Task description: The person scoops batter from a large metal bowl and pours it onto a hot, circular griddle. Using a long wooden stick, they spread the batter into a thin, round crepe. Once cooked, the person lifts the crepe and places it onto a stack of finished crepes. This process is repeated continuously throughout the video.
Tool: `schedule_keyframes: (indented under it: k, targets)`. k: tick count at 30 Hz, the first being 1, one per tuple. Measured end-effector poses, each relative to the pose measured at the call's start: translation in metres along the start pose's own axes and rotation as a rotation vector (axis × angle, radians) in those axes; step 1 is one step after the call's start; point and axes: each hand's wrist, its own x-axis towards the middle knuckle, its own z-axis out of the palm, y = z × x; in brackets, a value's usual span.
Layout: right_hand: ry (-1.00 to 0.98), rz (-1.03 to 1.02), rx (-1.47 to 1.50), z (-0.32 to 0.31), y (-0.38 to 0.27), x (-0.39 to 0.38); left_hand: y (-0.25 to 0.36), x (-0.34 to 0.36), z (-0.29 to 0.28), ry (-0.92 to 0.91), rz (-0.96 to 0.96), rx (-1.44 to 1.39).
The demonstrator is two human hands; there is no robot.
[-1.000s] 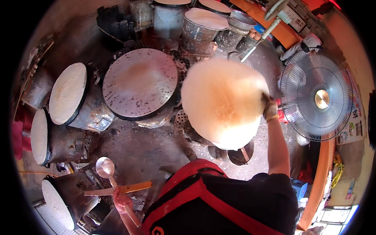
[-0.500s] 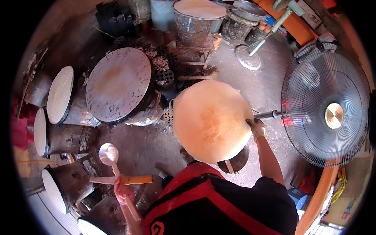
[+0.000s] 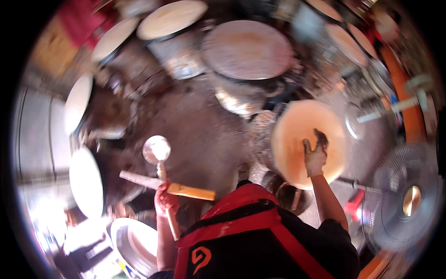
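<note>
My left hand (image 3: 166,201), at lower left, is closed around the handle of a ladle (image 3: 156,149) with a shiny round bowl. The same hand grips a long flat spatula (image 3: 190,191), with a pale blade and a yellow-brown wooden part, lying crosswise to the ladle. To the right, my right hand (image 3: 316,160) is over a large round pale flatbread (image 3: 292,125) with a browned middle. Its thumb and fingers are apart, holding nothing; the fingertips look dark. Whether the palm touches the bread cannot be made out. What supports the bread is mostly hidden beneath it.
Several drum stoves with round flat tops curve around me; a wide griddle (image 3: 246,49) is ahead and a pale-topped one (image 3: 86,183) at left. A white basin (image 3: 134,244) stands at lower left. At right are a large fan (image 3: 404,200) and a pale pole (image 3: 390,109).
The view has swung left, so the stoves and fan shift rightward. My right hand has moved from the bread's right edge to above its surface. My left hand keeps the ladle and spatula.
</note>
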Motion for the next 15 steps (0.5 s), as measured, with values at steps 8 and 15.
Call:
schedule_keyframes:
  k: [8, 15]
  targets:
    - [-1.369, -1.134, 0.346, 0.024, -0.414, -0.231, 0.042, -0.233, -0.104, -0.035, 0.426, -0.097]
    - [-2.03, -1.143, 0.162, 0.053, -0.526, -0.444, 0.054, -0.421, -0.212, -0.023, 0.875, -0.301]
